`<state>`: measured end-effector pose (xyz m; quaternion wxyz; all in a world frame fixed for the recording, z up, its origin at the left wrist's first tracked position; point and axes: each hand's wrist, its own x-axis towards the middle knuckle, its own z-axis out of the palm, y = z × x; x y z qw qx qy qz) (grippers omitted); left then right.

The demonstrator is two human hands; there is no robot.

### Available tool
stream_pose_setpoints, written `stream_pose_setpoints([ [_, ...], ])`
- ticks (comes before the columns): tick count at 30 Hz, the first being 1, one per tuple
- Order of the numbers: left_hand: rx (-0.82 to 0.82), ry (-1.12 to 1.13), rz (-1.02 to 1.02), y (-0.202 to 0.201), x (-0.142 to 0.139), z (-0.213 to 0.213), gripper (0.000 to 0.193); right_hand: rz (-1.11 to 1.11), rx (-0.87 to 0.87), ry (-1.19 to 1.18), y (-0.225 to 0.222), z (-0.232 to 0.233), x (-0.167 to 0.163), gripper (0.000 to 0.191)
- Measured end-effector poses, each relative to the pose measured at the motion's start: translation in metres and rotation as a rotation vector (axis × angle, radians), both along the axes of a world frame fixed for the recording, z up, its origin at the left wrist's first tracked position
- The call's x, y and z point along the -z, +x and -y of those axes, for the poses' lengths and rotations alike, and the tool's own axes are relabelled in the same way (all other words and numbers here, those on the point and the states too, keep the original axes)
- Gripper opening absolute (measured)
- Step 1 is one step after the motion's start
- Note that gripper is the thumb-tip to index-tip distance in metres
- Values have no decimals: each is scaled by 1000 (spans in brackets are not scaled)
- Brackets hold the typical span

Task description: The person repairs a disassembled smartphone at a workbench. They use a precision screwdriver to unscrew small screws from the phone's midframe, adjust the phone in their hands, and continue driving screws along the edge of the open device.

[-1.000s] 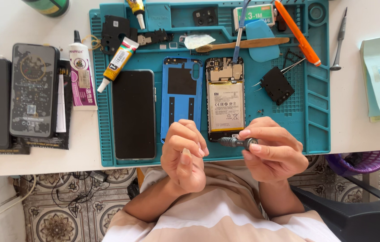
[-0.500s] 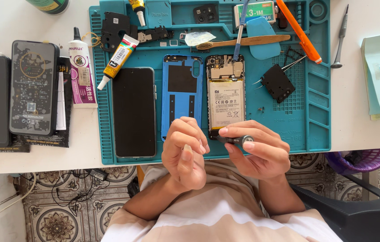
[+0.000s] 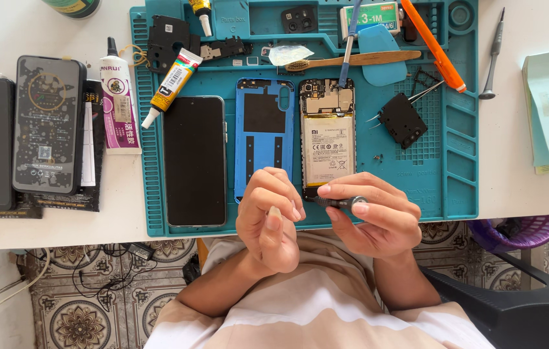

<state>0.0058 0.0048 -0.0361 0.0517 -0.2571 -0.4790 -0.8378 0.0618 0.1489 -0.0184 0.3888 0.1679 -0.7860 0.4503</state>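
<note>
Your right hand [image 3: 375,216] grips a small screwdriver [image 3: 341,202] just below the opened phone [image 3: 327,139] on the blue mat [image 3: 459,161]. Left hand [image 3: 271,220] curled loosely, holding nothing visible.

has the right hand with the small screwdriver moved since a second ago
Yes. The right hand holding the small screwdriver has drifted toward the person, from overlapping the opened phone to the near edge of the blue mat.

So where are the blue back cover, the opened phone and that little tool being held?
blue back cover [image 3: 263,139], head view, on its dark middle patch.
opened phone [image 3: 327,152], head view, on its pale battery.
small dark tool [image 3: 342,202], head view, on its handle in the right hand [image 3: 375,216].
</note>
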Motion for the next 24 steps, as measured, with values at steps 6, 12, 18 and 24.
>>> stream_pose_setpoints([
  [6, -1, 2, 7, 0, -1, 0, 30, -8, -13, 2, -2, -1, 1, 55],
  [12, -5, -16, -5, -1, -1, 0, 31, 10, -32, 3, -2, -1, 0, 57],
  [18, -12, 3, 0, -2, -1, 1, 30, 13, -24, 32, -1, -1, -2, 59],
  [24, -4, 15, -10, -2, 0, 1, 30, -3, -43, 77, -1, -3, -3, 64],
])
